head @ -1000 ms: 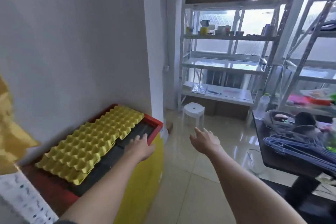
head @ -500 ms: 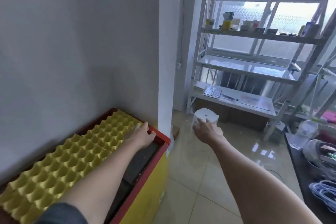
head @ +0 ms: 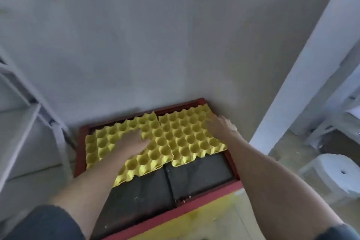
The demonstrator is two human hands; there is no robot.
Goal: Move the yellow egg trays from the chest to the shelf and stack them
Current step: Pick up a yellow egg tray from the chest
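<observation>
A grey wall [head: 155,35] fills twelve o'clock. Below it, the red-rimmed chest [head: 210,195] carries two yellow egg trays side by side: left tray [head: 109,140], right tray [head: 187,138]. Your left hand [head: 134,143] lies flat, fingers relaxed, on the left tray. Your right hand [head: 220,127] rests spread at the right tray's three o'clock edge.

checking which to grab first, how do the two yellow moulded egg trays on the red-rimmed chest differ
The left yellow moulded egg tray is largely covered by the left hand, which rests across its middle; the right yellow moulded egg tray is touched only at its far right corner by the right hand. The left tray reaches nearer the front of the chest. Both share colour and cup pattern, lying flat, edges meeting.
</observation>
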